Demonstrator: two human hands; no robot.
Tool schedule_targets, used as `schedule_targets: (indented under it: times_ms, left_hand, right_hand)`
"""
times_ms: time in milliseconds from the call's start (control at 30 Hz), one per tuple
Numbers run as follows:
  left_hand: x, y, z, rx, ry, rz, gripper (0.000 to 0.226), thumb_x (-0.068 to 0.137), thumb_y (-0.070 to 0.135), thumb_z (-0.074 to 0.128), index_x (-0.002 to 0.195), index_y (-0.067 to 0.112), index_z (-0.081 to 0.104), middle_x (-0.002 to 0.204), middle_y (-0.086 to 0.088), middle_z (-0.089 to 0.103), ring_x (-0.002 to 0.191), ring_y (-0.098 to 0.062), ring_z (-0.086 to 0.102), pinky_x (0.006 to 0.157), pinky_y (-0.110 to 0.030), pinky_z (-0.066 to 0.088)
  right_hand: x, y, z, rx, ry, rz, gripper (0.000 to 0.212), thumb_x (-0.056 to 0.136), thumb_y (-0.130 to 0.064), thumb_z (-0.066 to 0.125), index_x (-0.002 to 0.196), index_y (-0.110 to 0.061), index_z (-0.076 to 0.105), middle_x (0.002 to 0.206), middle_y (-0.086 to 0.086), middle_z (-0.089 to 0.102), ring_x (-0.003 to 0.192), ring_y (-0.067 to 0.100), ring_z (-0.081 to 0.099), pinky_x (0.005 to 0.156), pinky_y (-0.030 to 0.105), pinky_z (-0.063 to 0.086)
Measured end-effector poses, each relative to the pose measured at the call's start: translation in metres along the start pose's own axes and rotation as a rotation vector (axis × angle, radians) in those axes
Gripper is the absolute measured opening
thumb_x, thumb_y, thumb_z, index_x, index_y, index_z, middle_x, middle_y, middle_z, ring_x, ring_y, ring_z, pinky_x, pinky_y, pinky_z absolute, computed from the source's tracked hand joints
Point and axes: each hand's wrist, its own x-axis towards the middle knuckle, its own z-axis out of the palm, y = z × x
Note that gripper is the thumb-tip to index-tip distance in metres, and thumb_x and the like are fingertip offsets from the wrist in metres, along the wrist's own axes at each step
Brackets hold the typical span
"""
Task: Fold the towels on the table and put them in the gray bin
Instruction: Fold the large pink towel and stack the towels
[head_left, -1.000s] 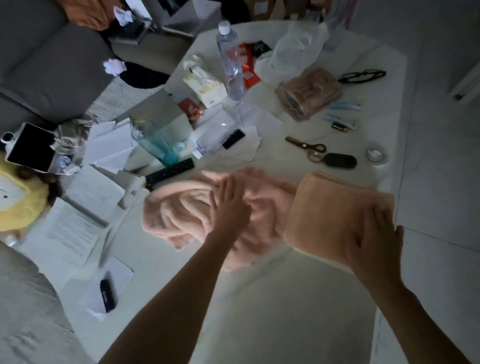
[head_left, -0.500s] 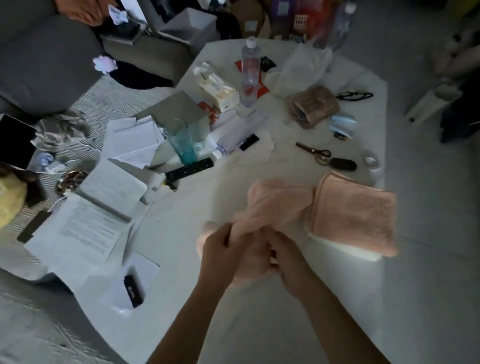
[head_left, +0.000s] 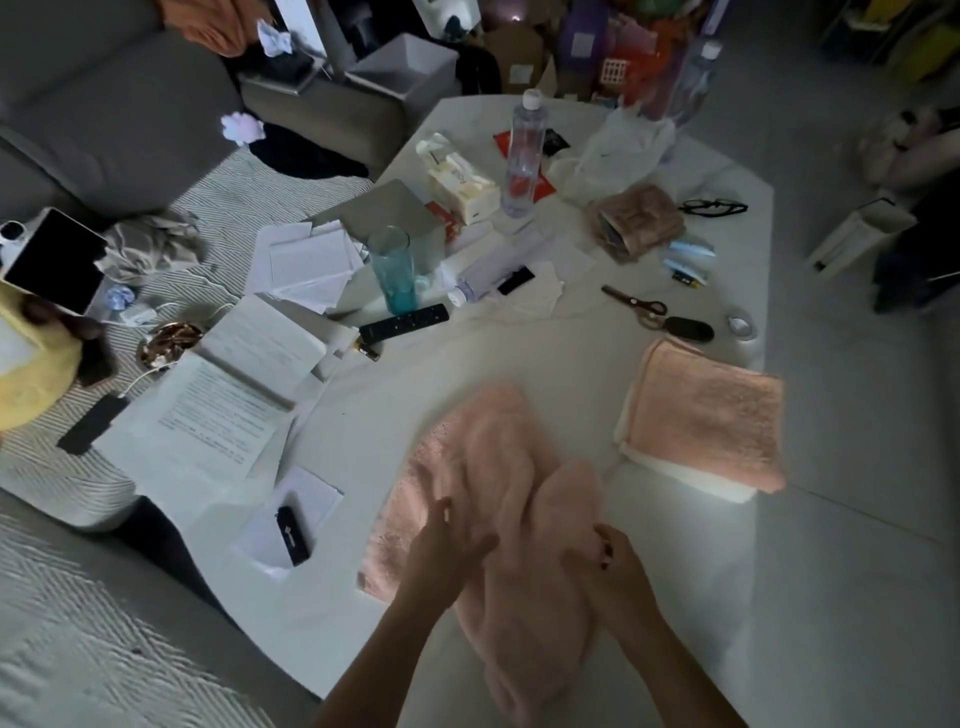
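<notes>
1. 2 hands work 1 loose pink towel (head_left: 483, 467) at the near edge of the white table (head_left: 545, 358); 0.5 s ago they met bunched together at its near end.
2. Left hand (head_left: 441, 556): now open, fingers spread, lying on the towel's left part.
3. Right hand (head_left: 613, 561): closed, pinching the towel's right fold.
4. Towel: now spread wider, near end hanging over the table edge.
5. Folded pink towel (head_left: 706, 415): unchanged, right of it, apart.
</notes>
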Motion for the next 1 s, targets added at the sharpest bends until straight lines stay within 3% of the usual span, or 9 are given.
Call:
schedule_targets:
  times_ms: [67, 233, 400, 533, 667, 767, 833, 900, 1000]
  left_hand:
    - [-0.006, 0.001, 0.006, 0.042, 0.007, 0.007, 0.002, 0.093, 0.027, 0.058, 0.094, 0.026, 0.06, 0.1, 0.0, 0.072, 0.085, -0.015, 0.065, 0.08, -0.034, 0.056]
    - [-0.034, -0.007, 0.006, -0.427, 0.044, 0.035, 0.018, 0.085, 0.026, 0.064, 0.071, 0.014, 0.065, 0.066, 0.004, 0.063, 0.065, -0.013, 0.056, 0.058, -0.023, 0.046]
    - [-0.061, -0.024, -0.019, -1.113, 0.075, 0.098, 0.023, 0.087, 0.018, 0.065, 0.105, 0.005, 0.072, 0.097, -0.015, 0.071, 0.086, -0.027, 0.066, 0.073, -0.036, 0.052]
    - [-0.074, -0.041, 0.009, -0.915, 0.344, -0.216, 0.038, 0.09, 0.009, 0.064, 0.128, 0.012, 0.06, 0.108, -0.015, 0.072, 0.093, -0.03, 0.069, 0.073, -0.042, 0.057]
    - [-0.092, -0.047, 0.062, -0.926, 0.191, -0.38, 0.046, 0.086, 0.03, 0.072, 0.119, -0.001, 0.061, 0.106, -0.02, 0.071, 0.09, -0.036, 0.069, 0.064, -0.038, 0.057]
    - [-0.094, -0.046, 0.083, -0.905, 0.28, -0.389, 0.05, 0.081, 0.032, 0.075, 0.115, -0.002, 0.06, 0.099, -0.02, 0.069, 0.081, -0.032, 0.065, 0.056, -0.033, 0.051]
    - [-0.097, -0.047, 0.092, -0.919, 0.333, -0.414, 0.048, 0.082, 0.026, 0.077, 0.114, -0.003, 0.058, 0.097, -0.021, 0.068, 0.075, -0.029, 0.062, 0.051, -0.031, 0.047]
    - [-0.103, -0.051, 0.101, -0.99, 0.361, -0.494, 0.045, 0.082, 0.027, 0.079, 0.107, -0.006, 0.061, 0.088, -0.02, 0.067, 0.069, -0.028, 0.058, 0.05, -0.029, 0.046]
    - [-0.118, -0.055, 0.118, -1.124, 0.261, -0.582, 0.04, 0.082, 0.026, 0.081, 0.098, -0.008, 0.066, 0.076, -0.017, 0.065, 0.066, -0.027, 0.059, 0.053, -0.03, 0.049]
  right_hand:
    - [-0.003, 0.004, 0.002, -0.009, -0.006, 0.067, 0.067, 0.077, -0.031, 0.081, 0.134, -0.014, 0.051, 0.122, 0.007, 0.063, 0.11, 0.028, 0.061, 0.084, 0.032, 0.047]
    - [-0.005, -0.01, -0.011, -0.152, -0.077, -0.074, 0.013, 0.081, -0.026, 0.069, 0.089, -0.019, 0.063, 0.087, 0.0, 0.067, 0.079, 0.021, 0.062, 0.063, 0.029, 0.046]
    - [-0.007, 0.006, -0.039, 0.306, -0.096, -0.137, 0.018, 0.086, 0.0, 0.06, 0.097, -0.012, 0.068, 0.091, 0.012, 0.073, 0.079, 0.026, 0.064, 0.067, 0.039, 0.051]
    - [-0.005, 0.036, -0.052, 0.191, -0.203, 0.002, 0.018, 0.088, 0.001, 0.055, 0.097, -0.01, 0.066, 0.087, 0.015, 0.069, 0.074, 0.026, 0.061, 0.067, 0.038, 0.048]
    - [-0.005, 0.045, -0.059, -0.151, -0.444, 0.056, 0.017, 0.083, -0.01, 0.059, 0.098, -0.009, 0.066, 0.08, 0.013, 0.071, 0.066, 0.025, 0.063, 0.063, 0.032, 0.045]
    - [-0.005, 0.036, -0.076, -0.357, -0.54, 0.021, 0.018, 0.085, -0.021, 0.06, 0.1, -0.016, 0.067, 0.09, 0.01, 0.077, 0.073, 0.019, 0.071, 0.06, 0.024, 0.046]
    - [0.001, 0.029, -0.087, -0.477, -0.454, -0.119, 0.021, 0.088, -0.027, 0.061, 0.101, -0.013, 0.07, 0.098, 0.011, 0.075, 0.082, 0.021, 0.07, 0.06, 0.022, 0.046]
    - [0.011, 0.017, -0.091, -0.532, -0.265, -0.292, 0.033, 0.089, -0.037, 0.063, 0.111, -0.012, 0.068, 0.109, 0.011, 0.071, 0.099, 0.026, 0.067, 0.075, 0.028, 0.049]
    - [0.027, -0.006, -0.075, -0.534, -0.181, -0.442, 0.052, 0.087, -0.046, 0.067, 0.128, -0.016, 0.06, 0.125, 0.009, 0.065, 0.114, 0.029, 0.062, 0.084, 0.027, 0.046]
